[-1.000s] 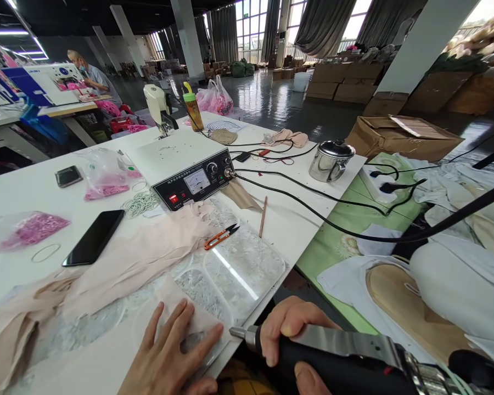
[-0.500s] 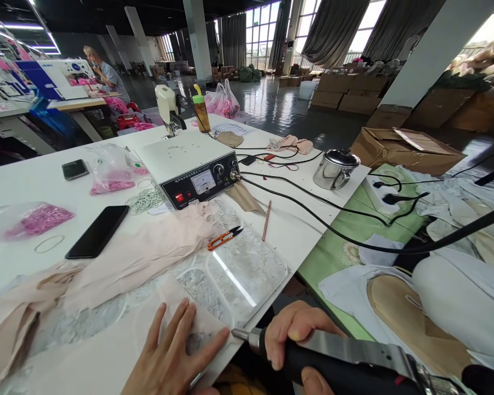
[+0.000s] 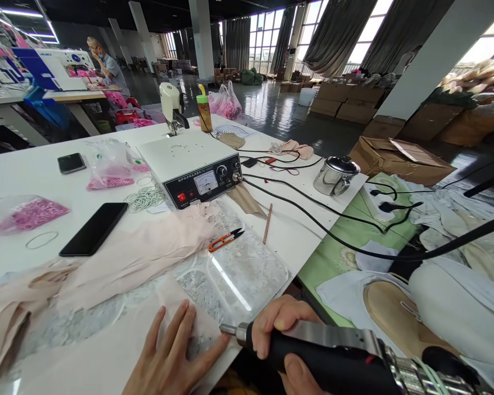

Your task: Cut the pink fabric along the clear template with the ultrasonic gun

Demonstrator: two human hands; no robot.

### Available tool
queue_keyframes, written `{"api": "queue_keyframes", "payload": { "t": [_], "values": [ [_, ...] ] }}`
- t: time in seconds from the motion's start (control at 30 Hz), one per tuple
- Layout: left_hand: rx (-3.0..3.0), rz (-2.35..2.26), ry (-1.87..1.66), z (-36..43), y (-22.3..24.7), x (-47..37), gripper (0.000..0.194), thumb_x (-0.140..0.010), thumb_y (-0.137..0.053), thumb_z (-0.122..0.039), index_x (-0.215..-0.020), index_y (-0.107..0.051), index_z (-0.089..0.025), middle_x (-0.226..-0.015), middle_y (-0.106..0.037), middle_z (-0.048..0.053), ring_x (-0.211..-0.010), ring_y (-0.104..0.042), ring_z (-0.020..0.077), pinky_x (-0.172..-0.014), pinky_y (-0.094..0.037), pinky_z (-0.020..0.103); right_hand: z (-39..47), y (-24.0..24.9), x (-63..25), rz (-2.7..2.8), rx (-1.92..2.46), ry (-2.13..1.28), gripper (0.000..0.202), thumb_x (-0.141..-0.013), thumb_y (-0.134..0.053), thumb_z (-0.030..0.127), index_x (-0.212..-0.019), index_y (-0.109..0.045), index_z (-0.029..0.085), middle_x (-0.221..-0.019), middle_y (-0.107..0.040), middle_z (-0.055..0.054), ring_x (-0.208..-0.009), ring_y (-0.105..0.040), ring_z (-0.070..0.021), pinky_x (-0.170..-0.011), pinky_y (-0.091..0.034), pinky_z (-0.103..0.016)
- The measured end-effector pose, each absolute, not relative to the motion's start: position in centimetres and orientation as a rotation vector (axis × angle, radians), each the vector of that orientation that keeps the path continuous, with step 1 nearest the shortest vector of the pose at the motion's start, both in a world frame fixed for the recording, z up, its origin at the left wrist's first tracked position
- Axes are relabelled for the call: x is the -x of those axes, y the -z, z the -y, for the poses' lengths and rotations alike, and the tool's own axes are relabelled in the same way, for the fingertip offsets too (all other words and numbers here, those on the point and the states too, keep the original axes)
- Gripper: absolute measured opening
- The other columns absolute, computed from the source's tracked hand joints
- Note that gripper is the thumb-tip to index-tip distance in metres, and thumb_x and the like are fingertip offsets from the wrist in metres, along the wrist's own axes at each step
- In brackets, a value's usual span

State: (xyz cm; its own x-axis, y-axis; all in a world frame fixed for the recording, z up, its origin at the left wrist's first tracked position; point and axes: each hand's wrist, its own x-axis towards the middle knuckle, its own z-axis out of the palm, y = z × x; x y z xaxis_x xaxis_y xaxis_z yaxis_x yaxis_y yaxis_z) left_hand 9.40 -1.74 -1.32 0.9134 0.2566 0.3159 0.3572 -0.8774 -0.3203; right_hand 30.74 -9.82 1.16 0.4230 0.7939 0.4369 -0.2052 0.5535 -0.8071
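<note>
Fingers spread, my left hand [image 3: 170,351] presses flat on a thin pale pink fabric piece [image 3: 94,343] over a clear patterned mat [image 3: 247,269]. My right hand [image 3: 282,334] is wrapped round a black handheld ultrasonic tool [image 3: 325,356] with a silver metal tip. That tip lies at the fabric's right edge, close beside my left thumb; whether it touches the cloth I cannot tell. Farther up the mat lie orange thread snips [image 3: 225,240] and another crumpled pink fabric piece [image 3: 144,252].
A control box [image 3: 201,181] with a dial stands mid-table, its black cable [image 3: 313,222] running right. A phone [image 3: 94,229], bags of pink bits [image 3: 28,214], a pencil [image 3: 267,224] and a lidded glass pot [image 3: 335,175] lie around. A person [image 3: 107,66] sits at a sewing machine.
My right hand has moved the tool slightly left and up, bringing its tip nearer my left thumb. My left hand stays flat on the fabric.
</note>
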Motion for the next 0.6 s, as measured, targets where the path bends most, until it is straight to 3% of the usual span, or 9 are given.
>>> {"api": "queue_keyframes", "payload": {
  "t": [0.2,0.4,0.6],
  "values": [
    [2.713,0.435,0.421,1.45,1.92,-9.08,0.093,-0.075,-0.065,-0.08,-0.154,-0.035,-0.04,-0.127,-0.057,0.013,-0.129,-0.044,0.0389,-0.119,-0.009,0.056,9.22,-0.81,-30.29,0.896,0.727,-0.703,0.015,-0.093,-0.059,0.04,-0.101,-0.057,0.028,-0.086,-0.061,-0.002,-0.056,-0.058,-0.0127,-0.053,-0.048,-0.029],
    [2.697,0.407,0.459,1.18,2.07,-9.08,0.093,-0.079,-0.06,-0.08,-0.156,-0.03,-0.038,-0.126,-0.055,0.015,-0.126,-0.046,0.0376,-0.119,-0.011,0.054,9.25,-1.15,-30.48,0.903,0.785,-0.679,0.015,-0.09,-0.065,0.036,-0.089,-0.056,0.024,-0.076,-0.064,-0.003,-0.058,-0.06,-0.0158,-0.053,-0.051,-0.031],
    [2.678,0.401,0.485,1.04,1.31,-9.48,0.089,-0.083,-0.052,-0.081,-0.157,-0.029,-0.037,-0.124,-0.055,0.015,-0.119,-0.05,0.0351,-0.119,-0.011,0.051,8.89,-0.83,-30.16,0.87,0.711,-0.719,0.014,-0.091,-0.063,0.038,-0.097,-0.058,0.027,-0.086,-0.062,-0.003,-0.056,-0.059,-0.0127,-0.053,-0.048,-0.029]
  ]
}}
